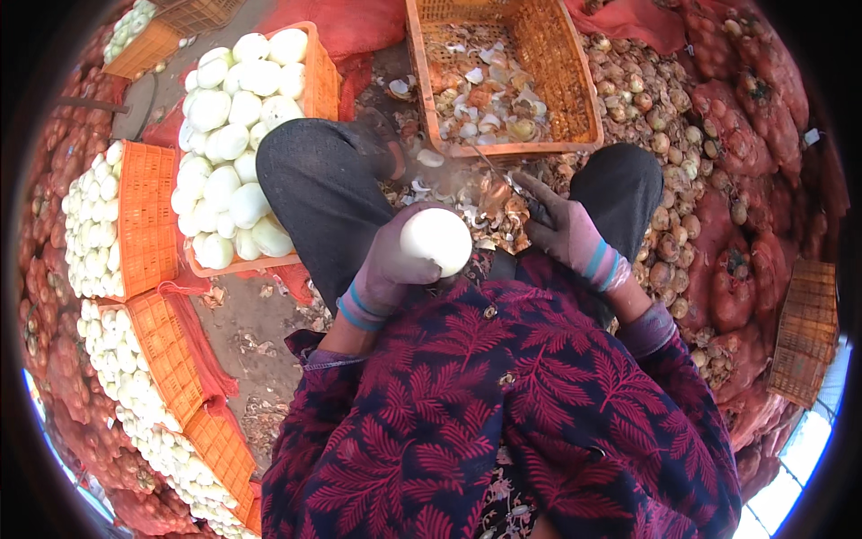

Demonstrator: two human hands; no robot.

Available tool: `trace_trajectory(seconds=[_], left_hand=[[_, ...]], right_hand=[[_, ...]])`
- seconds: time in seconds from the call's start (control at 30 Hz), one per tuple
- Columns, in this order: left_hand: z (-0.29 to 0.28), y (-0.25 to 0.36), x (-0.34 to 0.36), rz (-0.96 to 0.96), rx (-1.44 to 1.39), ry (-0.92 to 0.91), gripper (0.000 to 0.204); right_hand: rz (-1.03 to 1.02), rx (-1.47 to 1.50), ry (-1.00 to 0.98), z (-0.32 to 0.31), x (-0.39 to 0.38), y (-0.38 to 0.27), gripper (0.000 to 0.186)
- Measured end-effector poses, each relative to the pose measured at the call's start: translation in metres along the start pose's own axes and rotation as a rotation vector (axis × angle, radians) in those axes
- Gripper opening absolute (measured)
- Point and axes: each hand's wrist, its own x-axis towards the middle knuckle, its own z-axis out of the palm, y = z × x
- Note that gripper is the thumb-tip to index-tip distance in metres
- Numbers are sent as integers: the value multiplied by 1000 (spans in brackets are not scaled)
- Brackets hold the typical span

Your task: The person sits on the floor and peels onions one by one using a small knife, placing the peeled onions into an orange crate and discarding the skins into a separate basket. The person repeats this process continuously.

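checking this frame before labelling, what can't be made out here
- Head view: the blade in the right hand is thin and blurred.
- The underside of the peeled onion is covered by the left hand.
- The sacks bend and darken at the fisheye rim.

Head-worn fisheye, steeply down, close

Both hands gloved: left hand [395,260] and right hand [561,229] in greyish-mauve knit gloves with pink cuffs banded in blue stripes. Dark navy top printed all over with crimson fern-leaf pattern, small round buttons down the front, lilac inner sleeve ends. Dark grey trousers.
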Motion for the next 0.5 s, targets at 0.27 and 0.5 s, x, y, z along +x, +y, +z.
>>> trace_trajectory(seconds=[0.27, 0.5], left_hand=[[-20, 35, -29, 277, 301, 256, 84], [-96, 64, -97, 310, 158, 830, 67]], right_hand=[[62, 96, -67, 15, 15, -3, 60], [13, -93, -54, 18, 39, 16, 65]])
